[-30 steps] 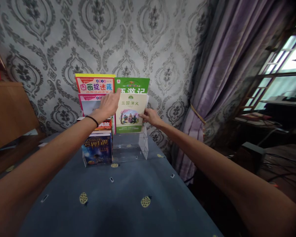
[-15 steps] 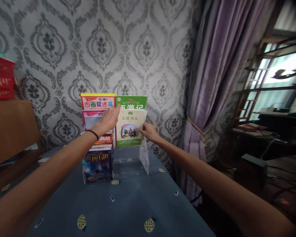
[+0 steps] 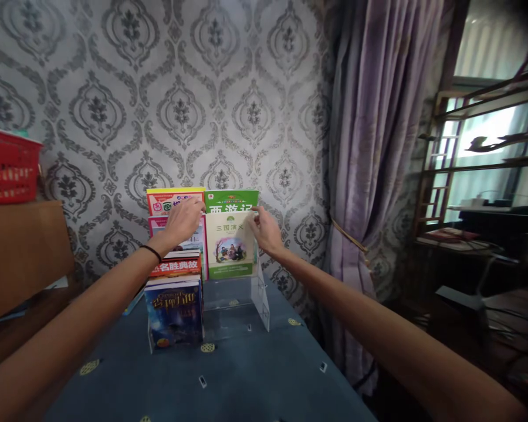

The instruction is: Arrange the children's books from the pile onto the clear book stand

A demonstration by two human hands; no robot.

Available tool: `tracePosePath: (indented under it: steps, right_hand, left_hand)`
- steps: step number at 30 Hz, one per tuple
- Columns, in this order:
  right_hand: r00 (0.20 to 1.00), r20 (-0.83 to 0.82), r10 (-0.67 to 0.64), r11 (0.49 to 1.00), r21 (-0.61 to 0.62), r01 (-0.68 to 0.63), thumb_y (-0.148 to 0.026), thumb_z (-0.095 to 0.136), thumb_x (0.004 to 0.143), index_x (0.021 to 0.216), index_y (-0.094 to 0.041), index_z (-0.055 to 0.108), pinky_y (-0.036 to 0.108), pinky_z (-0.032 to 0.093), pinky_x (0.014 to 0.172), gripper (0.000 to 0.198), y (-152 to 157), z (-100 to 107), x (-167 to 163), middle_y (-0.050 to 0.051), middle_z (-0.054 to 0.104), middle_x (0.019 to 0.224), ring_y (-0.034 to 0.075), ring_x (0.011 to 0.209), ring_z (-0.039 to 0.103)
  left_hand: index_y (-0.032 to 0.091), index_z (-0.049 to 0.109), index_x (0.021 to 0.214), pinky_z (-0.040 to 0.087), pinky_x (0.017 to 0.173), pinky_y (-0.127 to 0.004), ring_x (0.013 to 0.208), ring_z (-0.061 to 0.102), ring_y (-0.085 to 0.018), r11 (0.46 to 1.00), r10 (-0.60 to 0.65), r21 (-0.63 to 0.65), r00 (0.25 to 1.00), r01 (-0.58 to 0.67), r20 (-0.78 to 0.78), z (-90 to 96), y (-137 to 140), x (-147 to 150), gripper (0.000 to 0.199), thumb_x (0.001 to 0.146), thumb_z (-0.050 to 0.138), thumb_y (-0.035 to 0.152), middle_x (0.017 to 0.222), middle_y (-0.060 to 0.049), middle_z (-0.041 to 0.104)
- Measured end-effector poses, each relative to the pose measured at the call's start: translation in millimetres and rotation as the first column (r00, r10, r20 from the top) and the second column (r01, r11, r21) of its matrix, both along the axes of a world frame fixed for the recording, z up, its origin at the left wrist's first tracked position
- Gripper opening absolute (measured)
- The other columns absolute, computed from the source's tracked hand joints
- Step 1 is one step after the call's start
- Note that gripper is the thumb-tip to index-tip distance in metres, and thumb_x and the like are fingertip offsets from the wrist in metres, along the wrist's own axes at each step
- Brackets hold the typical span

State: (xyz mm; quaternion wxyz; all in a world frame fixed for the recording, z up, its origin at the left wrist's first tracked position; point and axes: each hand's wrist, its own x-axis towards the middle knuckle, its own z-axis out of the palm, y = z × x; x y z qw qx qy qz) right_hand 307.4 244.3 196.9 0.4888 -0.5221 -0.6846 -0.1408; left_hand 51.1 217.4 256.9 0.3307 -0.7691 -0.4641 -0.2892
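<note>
book: thin pale paperback (image 3: 230,245), cream cover with a green band at the bottom and a small picture in the middle, stands upright in the middle tier on the right side of a clear acrylic rack (image 3: 260,293) at the far end of the worktop (image 3: 255,381)
left hand (image 3: 181,221): fingers loosely spread, laid flat across the tops of the books in the rack's left column, fingertips near the pale book's top left corner; nothing pinched, black band on the wrist
right hand (image 3: 266,231): at the book's top right corner, thumb and fingers look closed on the edge; exact pinch hard to tell from here
handling: judged light and floppy, few pages, bends if held by one corner; glossy cover likely slippery
where to hold: both top corners or the two side edges, thumb in front, fingers behind; lift straight up to clear the rack's lip
neighbours: green book (image 3: 231,200) directly behind, pink and yellow book (image 3: 169,200) far left, red-banded book (image 3: 176,266) below, dark blue thick volume (image 3: 174,313) in the near left slot, stiffer and heavier
rack: hard, transparent, sharp-edged panels; near right slot holds no book
worktop cover: blue cloth, soft, matt, small yellow motifs
surroundings: patterned grey wallpaper, purple curtain (image 3: 369,146) right, red basket (image 3: 6,167) on a wooden cabinet far left
</note>
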Motion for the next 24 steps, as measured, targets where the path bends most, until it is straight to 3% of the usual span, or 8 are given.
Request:
tracePosePath:
  steps: [6, 16, 24]
  right_hand:
    - [0.998, 0.061, -0.01, 1.0, 0.023, 0.008, -0.027, 0.047, 0.096, 0.129, -0.022, 0.062, 0.033, 0.047, 0.076, 0.037, 5, 2, 0, 0.007, 0.065, 0.097, 0.023, 0.083, 0.061]
    - [0.999, 0.048, 0.015, 1.0, 0.022, -0.016, -0.029, 0.043, 0.097, 0.124, -0.023, 0.063, 0.03, 0.045, 0.076, 0.033, 3, 1, -2, 0.004, 0.062, 0.089, 0.021, 0.078, 0.057]
    - [0.998, 0.043, 0.048, 0.998, 0.029, -0.049, -0.03, 0.042, 0.096, 0.112, -0.025, 0.061, 0.03, 0.044, 0.075, 0.026, -4, 4, -1, 0.005, 0.065, 0.096, 0.022, 0.083, 0.059]
  left_hand:
    - [0.019, 0.075, 0.097, 0.046, 0.093, -0.043, 0.108, 0.057, -0.029, 0.995, -0.072, 0.054, 0.99, 0.078, -0.119, -4.2, 9, 0, 0.023, 0.094, 0.052, 0.018, 0.103, -0.012, 0.069]
    - [0.019, 0.076, 0.102, 0.047, 0.097, -0.042, 0.109, 0.059, -0.028, 0.985, -0.168, -0.051, 0.985, 0.167, -0.025, -8.0, 22, -5, 0.028, 0.09, 0.051, 0.013, 0.107, -0.011, 0.071]
    - [0.022, 0.076, 0.102, 0.046, 0.101, -0.042, 0.109, 0.06, -0.026, 0.976, -0.201, -0.073, 0.979, 0.203, 0.03, -6.9, 25, -6, 0.027, 0.091, 0.052, 0.014, 0.108, -0.008, 0.073]
